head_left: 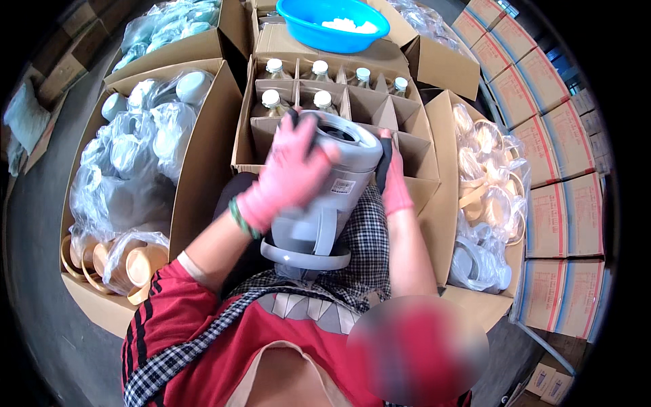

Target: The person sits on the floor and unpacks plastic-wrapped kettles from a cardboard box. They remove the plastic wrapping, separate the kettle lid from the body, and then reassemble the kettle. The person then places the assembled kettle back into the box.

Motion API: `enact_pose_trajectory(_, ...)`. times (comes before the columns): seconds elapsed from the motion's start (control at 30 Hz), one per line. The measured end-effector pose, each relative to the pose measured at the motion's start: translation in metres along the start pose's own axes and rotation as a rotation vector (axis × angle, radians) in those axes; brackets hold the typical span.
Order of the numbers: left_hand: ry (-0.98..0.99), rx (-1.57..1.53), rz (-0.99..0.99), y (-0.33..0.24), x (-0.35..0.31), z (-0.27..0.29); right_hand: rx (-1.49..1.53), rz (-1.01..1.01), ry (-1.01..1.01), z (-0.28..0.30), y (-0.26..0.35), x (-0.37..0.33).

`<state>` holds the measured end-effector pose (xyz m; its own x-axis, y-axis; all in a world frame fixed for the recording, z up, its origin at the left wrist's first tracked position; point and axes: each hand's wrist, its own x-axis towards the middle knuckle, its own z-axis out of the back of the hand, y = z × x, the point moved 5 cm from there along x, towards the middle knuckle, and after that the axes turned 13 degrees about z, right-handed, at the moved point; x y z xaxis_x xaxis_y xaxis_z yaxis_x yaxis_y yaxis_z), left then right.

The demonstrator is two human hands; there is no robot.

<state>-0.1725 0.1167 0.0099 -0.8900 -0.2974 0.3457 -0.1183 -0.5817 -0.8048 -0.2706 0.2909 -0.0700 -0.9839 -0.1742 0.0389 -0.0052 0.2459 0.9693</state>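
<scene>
A grey plastic thermos jug [342, 166] stands tilted at my lap, its round, recessed end up. A curved handle [326, 232] and a wide grey rim [305, 258] show at its lower end. My left hand [288, 166], in a pink glove with dark fingertips, is bent against the jug's upper left side; its fingers are partly blurred. My right hand [395, 178], gloved alike, holds the jug's right side near the top, with its other fingers hidden behind. A small white label [342, 186] is on the jug's wall.
Ahead, a divided carton [245, 146] holds several bottle-shaped pieces [271, 102] with white tops. A blue basin [332, 37] with white pieces stands beyond it. Open cartons of bagged grey and tan plastic parts [125, 152] [485, 176] flank me. Stacked boxes [563, 142] line the right.
</scene>
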Motion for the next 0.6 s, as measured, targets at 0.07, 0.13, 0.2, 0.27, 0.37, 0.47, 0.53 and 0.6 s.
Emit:
enact_pose_trajectory(0.07,0.006,0.102,-0.232,-0.031,-0.022,0.013,-0.027,0.125,-0.018,0.023,-0.017,0.016)
enact_pose_trajectory(0.13,-0.185,-0.234,0.190,0.032,0.006,0.027,-0.082,0.300,0.042,-0.029,0.014,-0.025)
enact_pose_trajectory(0.2,0.220,-0.861,0.723,0.082,0.036,0.009,-0.143,0.392,0.060,-0.044,0.024,-0.036)
enact_pose_trajectory(0.27,0.065,-0.466,0.268,0.059,0.027,0.003,-0.218,0.414,0.027,-0.039,0.026,-0.030)
enact_pose_trajectory(0.37,-0.045,0.163,-0.195,-0.016,-0.018,0.011,-0.169,0.050,-0.024,-0.004,0.005,0.004)
enact_pose_trajectory(0.47,-0.219,-0.113,0.197,0.039,0.014,0.032,-0.243,0.337,-0.044,-0.031,0.025,-0.016)
enact_pose_trajectory(0.53,-0.062,-0.366,0.320,0.077,0.028,0.010,-0.110,0.211,0.044,-0.033,0.015,-0.012)
enact_pose_trajectory(0.6,-0.026,-0.122,-0.060,0.015,0.009,0.003,0.011,0.113,0.092,-0.023,0.017,-0.003)
